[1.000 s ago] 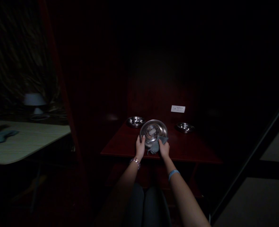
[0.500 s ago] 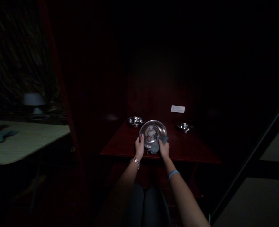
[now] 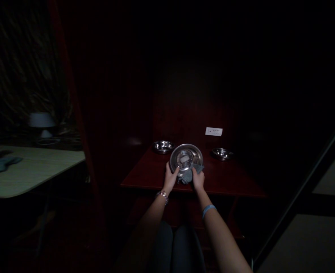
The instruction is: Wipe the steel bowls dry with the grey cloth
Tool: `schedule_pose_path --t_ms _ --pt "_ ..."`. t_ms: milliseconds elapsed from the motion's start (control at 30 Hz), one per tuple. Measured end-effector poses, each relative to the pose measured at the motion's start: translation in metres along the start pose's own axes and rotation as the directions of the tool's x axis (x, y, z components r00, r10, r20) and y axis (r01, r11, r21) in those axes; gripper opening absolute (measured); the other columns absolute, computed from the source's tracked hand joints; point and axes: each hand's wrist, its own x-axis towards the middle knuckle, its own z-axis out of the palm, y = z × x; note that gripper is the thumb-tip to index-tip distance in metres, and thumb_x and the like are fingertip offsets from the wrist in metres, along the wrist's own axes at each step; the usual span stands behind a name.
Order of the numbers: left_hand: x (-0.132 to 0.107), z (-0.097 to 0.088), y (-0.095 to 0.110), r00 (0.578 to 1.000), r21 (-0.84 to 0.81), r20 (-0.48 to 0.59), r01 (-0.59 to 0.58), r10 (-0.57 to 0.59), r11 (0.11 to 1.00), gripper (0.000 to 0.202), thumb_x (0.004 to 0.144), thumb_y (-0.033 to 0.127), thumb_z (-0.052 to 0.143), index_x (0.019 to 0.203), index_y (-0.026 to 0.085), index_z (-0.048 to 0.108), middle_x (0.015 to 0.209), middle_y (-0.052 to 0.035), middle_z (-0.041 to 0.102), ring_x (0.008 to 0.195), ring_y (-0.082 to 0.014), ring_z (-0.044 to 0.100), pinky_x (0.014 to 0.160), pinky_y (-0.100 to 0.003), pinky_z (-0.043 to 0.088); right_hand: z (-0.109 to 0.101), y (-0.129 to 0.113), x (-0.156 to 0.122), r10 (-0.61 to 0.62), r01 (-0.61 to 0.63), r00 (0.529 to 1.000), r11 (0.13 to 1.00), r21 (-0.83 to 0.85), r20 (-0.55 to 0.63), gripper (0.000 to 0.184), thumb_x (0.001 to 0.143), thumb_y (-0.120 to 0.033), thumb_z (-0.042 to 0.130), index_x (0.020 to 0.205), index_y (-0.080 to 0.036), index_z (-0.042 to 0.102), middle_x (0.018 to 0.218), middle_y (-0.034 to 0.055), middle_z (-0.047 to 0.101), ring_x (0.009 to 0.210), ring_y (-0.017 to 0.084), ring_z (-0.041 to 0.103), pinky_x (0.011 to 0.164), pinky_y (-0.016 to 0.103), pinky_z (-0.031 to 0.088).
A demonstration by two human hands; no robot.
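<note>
Nearest you, your grey-clad legs show below the edge of the table. A beaded bracelet sits on your left wrist and a blue band on your right.

Your left hand is closed on the near left rim of a round metal dish, thumb laid over the face. Your right hand pinches a grey cloth against the dish's near right rim. The dish is tilted, one broad face toward you, with a pale patch at its middle. It is in your grip above the near part of a dark red table; whether its lower rim touches the tabletop, you cannot tell from this view.

To the left, apart from the red table, stands a pale table bearing a second, darker cloth.

Farther back on the red table, one shiny bowl rests at far left and another bowl at far right. A white socket plate is fixed to the wall beyond. At far left, behind the pale table, stands a lamp; its surroundings are too dark to make out.
</note>
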Motion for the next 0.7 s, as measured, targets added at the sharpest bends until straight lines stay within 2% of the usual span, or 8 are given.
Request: schedule_pose_path --t_ms 167,267,400,700 --pt "-0.0025 0.0011 -0.0025 0.999 0.078 0.011 0.044 -0.045 0.996 0.07 0.067 0.034 0.077 0.128 0.015 0.047 0.12 -0.0152 0.064 0.115 -0.0257 0.059 0.102 -0.039 0.043 0.0003 0.0024 0.0012 0.012 -0.012 1.0 1.0 0.014 0.001 0.041 0.081 -0.044 0.056 0.103 -0.011 0.069 0.106 0.0161 0.073 0.1 0.025 0.069 0.081 0.03 0.053" --pt "-0.0026 0.0013 -0.0024 0.998 0.088 0.031 0.049 -0.051 0.995 0.075 0.067 0.032 0.077 0.132 0.013 0.045 0.12 -0.0161 0.064 0.114 -0.0259 0.06 0.102 -0.039 0.043 0.0005 0.0027 0.0013 0.011 -0.011 1.0 0.999 0.038 0.001 0.041 0.081 -0.044 0.057 0.103 -0.011 0.069 0.107 0.0167 0.072 0.1 0.025 0.069 0.083 0.031 0.052" --pt "-0.0014 0.0004 -0.0026 0.998 0.049 0.056 0.01 -0.013 0.999 0.065 0.072 0.03 0.072 0.129 0.014 0.047 0.117 -0.0133 0.067 0.11 -0.0233 0.063 0.1 -0.038 0.045 0.0008 0.0032 0.001 0.011 -0.011 1.0 0.999 0.039 0.007 0.04 0.081 -0.044 0.057 0.101 -0.011 0.069 0.106 0.017 0.072 0.099 0.025 0.069 0.081 0.03 0.052" --pt "0.002 0.0001 -0.0062 1.0 0.0 0.0 -0.031 0.031 1.0 0.043 0.08 0.031 0.062 0.12 0.017 0.055 0.117 -0.0098 0.066 0.11 -0.021 0.062 0.1 -0.036 0.044 0.0033 0.0067 0.0026 -0.017 0.016 1.0 0.998 0.055 0.017 0.042 0.079 -0.045 0.059 0.103 -0.012 0.069 0.107 0.0161 0.072 0.099 0.025 0.069 0.082 0.03 0.052"
